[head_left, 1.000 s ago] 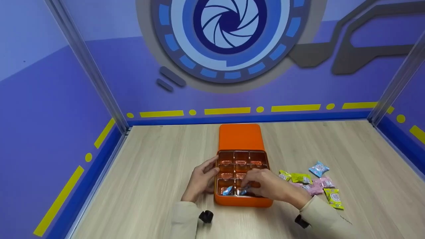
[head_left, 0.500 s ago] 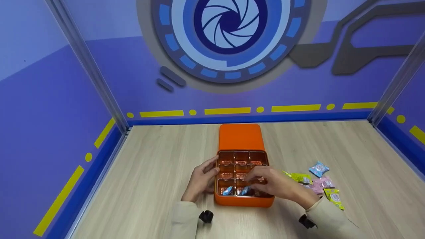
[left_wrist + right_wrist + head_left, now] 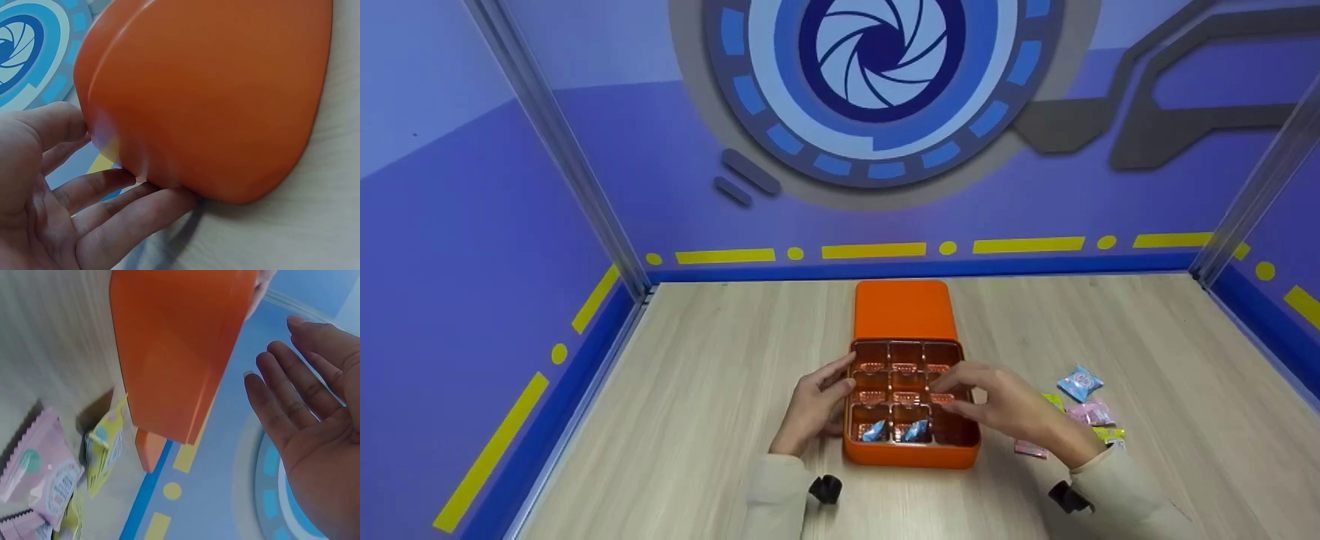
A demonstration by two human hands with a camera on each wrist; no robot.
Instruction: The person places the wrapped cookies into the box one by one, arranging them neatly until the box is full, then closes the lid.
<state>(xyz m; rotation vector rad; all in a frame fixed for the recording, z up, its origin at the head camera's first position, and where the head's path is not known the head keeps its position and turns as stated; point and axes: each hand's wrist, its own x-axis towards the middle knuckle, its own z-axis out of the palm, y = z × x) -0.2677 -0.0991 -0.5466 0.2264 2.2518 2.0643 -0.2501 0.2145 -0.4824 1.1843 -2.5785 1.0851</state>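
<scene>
An orange box (image 3: 911, 457) with a clear insert of several compartments lies on the table. Two blue wrapped candies are in its front row: one candy (image 3: 874, 431) at the left, another candy (image 3: 916, 430) in the middle compartment. My left hand (image 3: 808, 405) rests against the box's left side, and in the left wrist view its extended fingers (image 3: 129, 225) touch the orange wall. Above the box's right edge hovers my right hand (image 3: 1011, 405), fingers loosely bent. The right wrist view shows its palm (image 3: 320, 455) with nothing held.
To the right lie loose wrapped candies: a blue one (image 3: 1080, 383), pink ones (image 3: 1091, 413) and yellow ones (image 3: 1110, 435), partly hidden by my right arm. A flat orange lid (image 3: 905, 309) lies behind the box. Purple walls (image 3: 720, 225) enclose the wooden table (image 3: 720, 360).
My right hand has let go of the blue candy in the front middle compartment and moved up and right to the box's right edge. The left hand has stayed on the box.
</scene>
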